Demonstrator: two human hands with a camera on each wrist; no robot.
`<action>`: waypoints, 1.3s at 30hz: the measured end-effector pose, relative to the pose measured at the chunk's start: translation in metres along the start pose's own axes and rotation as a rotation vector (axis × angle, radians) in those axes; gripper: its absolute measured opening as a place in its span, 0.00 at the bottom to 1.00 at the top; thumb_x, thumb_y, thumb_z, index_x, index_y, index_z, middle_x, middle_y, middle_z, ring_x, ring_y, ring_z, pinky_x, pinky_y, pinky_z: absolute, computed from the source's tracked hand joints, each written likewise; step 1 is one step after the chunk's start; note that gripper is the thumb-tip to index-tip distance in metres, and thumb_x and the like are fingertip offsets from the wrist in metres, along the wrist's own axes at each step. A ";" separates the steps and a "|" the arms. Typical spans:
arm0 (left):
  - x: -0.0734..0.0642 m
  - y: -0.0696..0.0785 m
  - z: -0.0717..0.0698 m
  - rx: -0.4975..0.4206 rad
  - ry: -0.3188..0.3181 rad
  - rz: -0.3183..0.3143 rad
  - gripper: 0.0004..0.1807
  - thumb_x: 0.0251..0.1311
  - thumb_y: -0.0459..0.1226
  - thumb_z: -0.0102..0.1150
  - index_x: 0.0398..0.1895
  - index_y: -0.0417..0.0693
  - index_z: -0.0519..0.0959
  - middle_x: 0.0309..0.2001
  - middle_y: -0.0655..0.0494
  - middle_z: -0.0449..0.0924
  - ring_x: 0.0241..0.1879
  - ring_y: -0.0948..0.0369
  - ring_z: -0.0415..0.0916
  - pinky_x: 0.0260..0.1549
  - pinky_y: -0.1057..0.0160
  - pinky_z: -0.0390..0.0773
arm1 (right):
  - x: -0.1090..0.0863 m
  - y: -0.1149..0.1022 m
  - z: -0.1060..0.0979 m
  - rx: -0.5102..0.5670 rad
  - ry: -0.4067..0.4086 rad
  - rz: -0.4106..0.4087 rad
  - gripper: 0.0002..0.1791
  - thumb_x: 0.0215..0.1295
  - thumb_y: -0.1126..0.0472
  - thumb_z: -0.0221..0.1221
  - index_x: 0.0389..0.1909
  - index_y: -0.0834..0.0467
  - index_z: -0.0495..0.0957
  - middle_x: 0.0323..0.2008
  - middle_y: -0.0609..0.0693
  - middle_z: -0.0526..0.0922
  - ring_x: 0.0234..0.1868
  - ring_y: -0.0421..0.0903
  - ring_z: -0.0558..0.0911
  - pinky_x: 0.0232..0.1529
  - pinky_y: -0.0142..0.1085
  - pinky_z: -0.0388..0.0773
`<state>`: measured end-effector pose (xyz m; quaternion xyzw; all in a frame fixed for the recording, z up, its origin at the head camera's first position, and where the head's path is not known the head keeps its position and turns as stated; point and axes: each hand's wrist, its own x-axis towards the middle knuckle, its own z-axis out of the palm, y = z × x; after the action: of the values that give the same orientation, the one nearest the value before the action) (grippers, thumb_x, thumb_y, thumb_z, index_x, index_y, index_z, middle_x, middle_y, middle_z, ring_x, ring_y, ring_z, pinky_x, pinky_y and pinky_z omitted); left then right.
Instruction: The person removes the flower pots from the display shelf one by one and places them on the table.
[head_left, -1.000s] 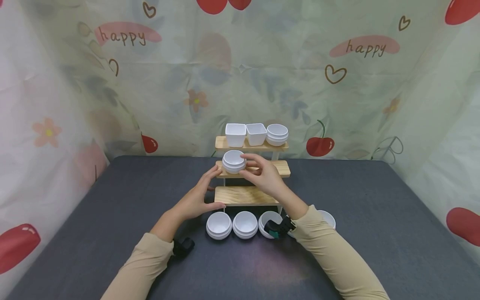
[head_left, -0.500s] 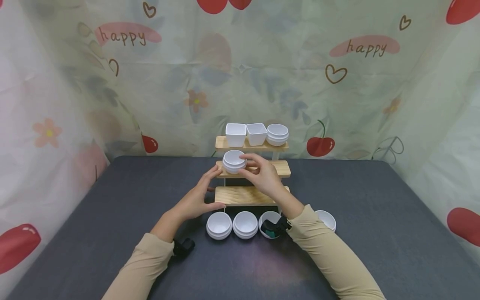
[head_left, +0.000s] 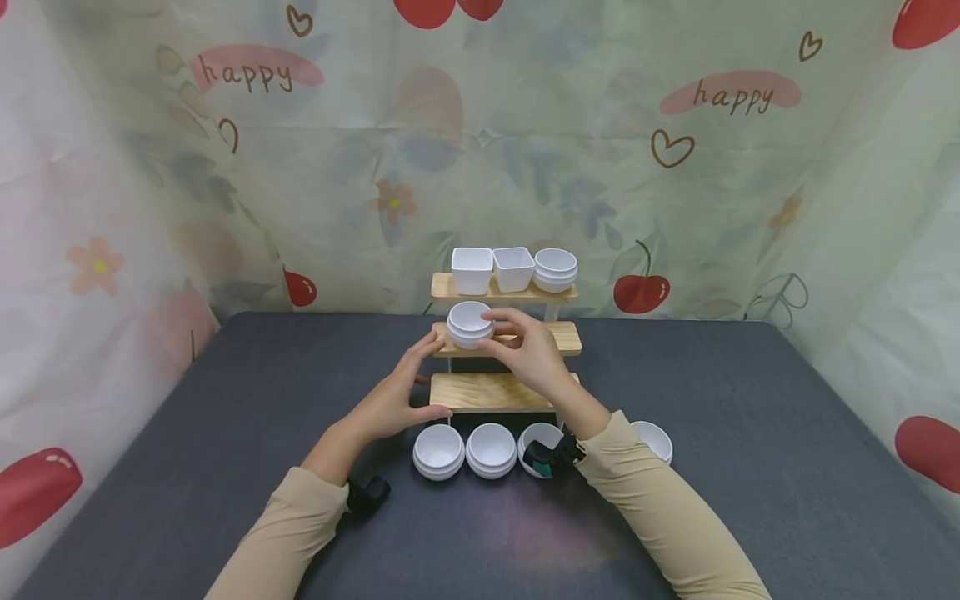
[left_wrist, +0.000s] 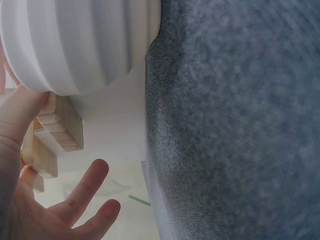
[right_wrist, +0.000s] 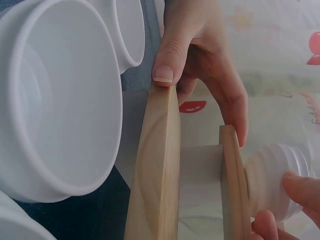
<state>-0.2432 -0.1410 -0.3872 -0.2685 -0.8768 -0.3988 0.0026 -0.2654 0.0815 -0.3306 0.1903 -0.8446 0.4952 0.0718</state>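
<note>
A small round white bowl (head_left: 470, 327) with a ridged side sits at the left end of the middle wooden shelf (head_left: 566, 337) of a three-step stand. My right hand (head_left: 528, 354) pinches its right side between thumb and fingers, as the right wrist view also shows. At the stand's left side, my left hand (head_left: 390, 400) has its thumb against the corner of the lowest shelf (head_left: 495, 392) and a fingertip (right_wrist: 241, 135) at the end of the middle one. Its other fingers stretch loosely behind the stand in the left wrist view.
On the top shelf (head_left: 442, 287) stand two square white bowls (head_left: 472, 271) and a round one (head_left: 555, 271). Several round white bowls (head_left: 491, 450) line the dark table (head_left: 247, 417) before the stand; my right wrist camera and sleeve partly cover those at right. Patterned cloth surrounds the table.
My right wrist and sleeve have shifted slightly left, while the fingers keep their pinch on the bowl, which moves very little. The left hand stays at the stand.
</note>
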 end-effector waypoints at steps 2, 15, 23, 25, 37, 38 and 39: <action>0.000 0.000 0.000 -0.001 0.000 0.002 0.52 0.50 0.39 0.69 0.73 0.56 0.44 0.76 0.51 0.35 0.66 0.43 0.61 0.57 0.46 0.73 | 0.000 0.000 -0.001 0.004 0.003 0.002 0.21 0.57 0.62 0.64 0.53 0.57 0.76 0.45 0.60 0.84 0.38 0.53 0.84 0.35 0.33 0.82; 0.000 -0.001 0.000 0.007 0.006 0.006 0.52 0.50 0.39 0.69 0.73 0.55 0.45 0.76 0.51 0.35 0.64 0.43 0.64 0.56 0.47 0.74 | -0.006 -0.007 -0.007 -0.003 -0.006 -0.008 0.21 0.57 0.61 0.64 0.52 0.56 0.76 0.46 0.60 0.84 0.31 0.48 0.80 0.32 0.29 0.77; 0.001 -0.001 0.000 0.018 0.006 -0.003 0.52 0.50 0.39 0.69 0.73 0.55 0.45 0.76 0.52 0.36 0.60 0.45 0.69 0.55 0.47 0.75 | -0.011 -0.007 -0.010 0.016 -0.012 -0.022 0.21 0.56 0.62 0.65 0.52 0.57 0.76 0.45 0.60 0.84 0.36 0.50 0.83 0.35 0.30 0.78; 0.001 -0.002 0.000 0.019 0.006 -0.005 0.52 0.50 0.39 0.69 0.73 0.55 0.45 0.76 0.52 0.36 0.60 0.45 0.69 0.55 0.48 0.75 | -0.013 -0.008 -0.012 0.018 -0.017 -0.025 0.21 0.56 0.62 0.65 0.52 0.57 0.76 0.45 0.60 0.84 0.37 0.51 0.83 0.35 0.31 0.78; 0.000 0.000 0.000 0.021 0.003 -0.012 0.52 0.50 0.40 0.69 0.73 0.56 0.45 0.76 0.53 0.36 0.57 0.45 0.72 0.54 0.47 0.76 | -0.023 -0.006 -0.018 0.039 -0.050 -0.022 0.21 0.57 0.64 0.64 0.53 0.58 0.75 0.50 0.61 0.81 0.45 0.54 0.83 0.37 0.30 0.80; -0.001 0.000 0.000 0.023 0.003 -0.012 0.52 0.50 0.40 0.69 0.73 0.56 0.45 0.76 0.52 0.36 0.56 0.45 0.72 0.54 0.47 0.76 | -0.024 -0.005 -0.018 0.040 -0.052 -0.022 0.21 0.57 0.64 0.64 0.53 0.58 0.75 0.50 0.61 0.80 0.46 0.54 0.83 0.38 0.30 0.81; -0.001 0.000 0.000 0.025 0.002 -0.013 0.52 0.50 0.40 0.69 0.73 0.56 0.45 0.76 0.52 0.36 0.56 0.46 0.72 0.53 0.47 0.76 | -0.024 -0.005 -0.019 0.041 -0.053 -0.022 0.21 0.57 0.64 0.63 0.53 0.59 0.75 0.51 0.61 0.80 0.47 0.54 0.83 0.38 0.31 0.81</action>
<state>-0.2424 -0.1410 -0.3873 -0.2624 -0.8835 -0.3880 0.0043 -0.2423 0.1015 -0.3248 0.2138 -0.8338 0.5064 0.0509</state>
